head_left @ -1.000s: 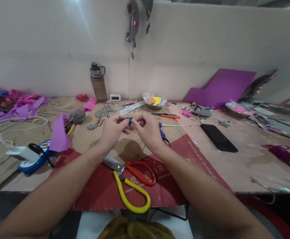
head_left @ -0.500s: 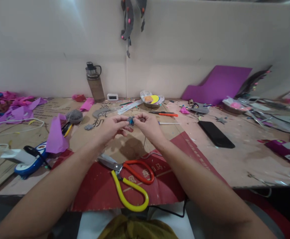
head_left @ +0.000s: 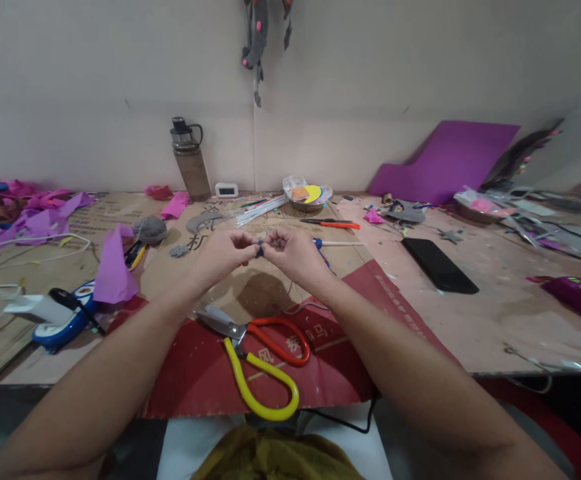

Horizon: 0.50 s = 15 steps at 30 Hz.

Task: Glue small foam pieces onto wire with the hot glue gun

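Both hands meet above the cardboard at the middle of the table. A small dark piece (head_left: pixel 259 249) is pinched between their fingertips; its shape is too small to make out. My left hand (head_left: pixel 228 253) grips it from the left, fingers curled. From the other side my right hand (head_left: pixel 288 252) closes thumb and forefinger on it. Below the hands, large scissors (head_left: pixel 240 333) with one red and one yellow handle lie on the red sheet (head_left: pixel 330 373). A grey felt piece (head_left: pixel 179 251) lies left of my left hand.
Behind stand a bottle (head_left: pixel 192 167), a small white clock (head_left: pixel 226 191) and a bowl (head_left: pixel 310 205) of scraps. Orange-handled scissors (head_left: pixel 338 225) and a phone (head_left: pixel 439 265) lie to the right. Grey yarn (head_left: pixel 150 230) and purple felt (head_left: pixel 114 270) lie left.
The fingers of both hands have drawn closer around the small piece, so less of its blue shows. The view has shifted slightly.
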Available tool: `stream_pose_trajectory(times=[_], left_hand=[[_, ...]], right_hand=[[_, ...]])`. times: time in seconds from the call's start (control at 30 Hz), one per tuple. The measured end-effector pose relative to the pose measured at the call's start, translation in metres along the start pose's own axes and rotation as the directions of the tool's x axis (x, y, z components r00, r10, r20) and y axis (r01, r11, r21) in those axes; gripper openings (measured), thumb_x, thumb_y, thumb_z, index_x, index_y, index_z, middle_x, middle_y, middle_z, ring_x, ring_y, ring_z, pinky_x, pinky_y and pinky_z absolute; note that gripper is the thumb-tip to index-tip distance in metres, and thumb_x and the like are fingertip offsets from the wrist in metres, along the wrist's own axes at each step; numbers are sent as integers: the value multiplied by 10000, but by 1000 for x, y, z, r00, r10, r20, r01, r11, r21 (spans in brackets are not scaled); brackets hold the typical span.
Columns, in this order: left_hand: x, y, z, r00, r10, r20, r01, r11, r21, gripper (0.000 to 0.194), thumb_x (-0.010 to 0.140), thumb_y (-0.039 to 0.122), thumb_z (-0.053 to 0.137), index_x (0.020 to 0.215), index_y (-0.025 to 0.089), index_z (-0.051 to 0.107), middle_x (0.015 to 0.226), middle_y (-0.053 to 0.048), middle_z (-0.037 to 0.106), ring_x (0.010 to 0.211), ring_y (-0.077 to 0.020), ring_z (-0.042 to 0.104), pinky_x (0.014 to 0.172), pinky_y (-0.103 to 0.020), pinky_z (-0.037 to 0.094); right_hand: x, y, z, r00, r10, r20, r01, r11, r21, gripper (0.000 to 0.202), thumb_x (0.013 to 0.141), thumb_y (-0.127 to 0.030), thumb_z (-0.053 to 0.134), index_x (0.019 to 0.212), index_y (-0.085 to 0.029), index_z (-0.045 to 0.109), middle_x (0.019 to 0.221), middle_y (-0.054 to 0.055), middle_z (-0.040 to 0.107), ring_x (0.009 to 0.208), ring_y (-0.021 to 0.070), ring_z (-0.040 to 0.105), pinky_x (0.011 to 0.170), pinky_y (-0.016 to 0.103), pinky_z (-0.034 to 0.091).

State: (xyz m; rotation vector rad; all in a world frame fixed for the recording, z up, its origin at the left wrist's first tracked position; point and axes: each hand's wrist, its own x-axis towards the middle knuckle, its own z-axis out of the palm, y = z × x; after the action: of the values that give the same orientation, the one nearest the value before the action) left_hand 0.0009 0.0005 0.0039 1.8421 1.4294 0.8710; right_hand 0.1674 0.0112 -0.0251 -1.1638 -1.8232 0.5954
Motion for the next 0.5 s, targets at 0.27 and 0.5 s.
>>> stream_pose_trajectory(times=[0.27, 0.5], left_hand=[[8, -15, -2, 971, 11, -237, -57, 981, -186, 144, 742, 301, 645, 697, 166, 658, 503, 10, 572, 434, -89, 441, 442, -218, 308], [27, -36, -9, 935, -161, -316, -71, 788, -611, 128, 667, 237, 697, 671, 148, 605, 528, 19, 544, 438, -65, 470, 409, -181, 304]], right_hand=[[-8, -9, 3, 995, -96, 3, 96, 994, -49, 166, 920, -245, 440, 883, -171, 584, 832, 40, 615, 773, 155, 525, 728, 280, 376], [-17, -11, 16, 964, -160, 210, 170, 985, -30, 190, 923, -205, 433, 805, -174, 578, 804, 31, 600, 758, 140, 515, 713, 258, 369]])
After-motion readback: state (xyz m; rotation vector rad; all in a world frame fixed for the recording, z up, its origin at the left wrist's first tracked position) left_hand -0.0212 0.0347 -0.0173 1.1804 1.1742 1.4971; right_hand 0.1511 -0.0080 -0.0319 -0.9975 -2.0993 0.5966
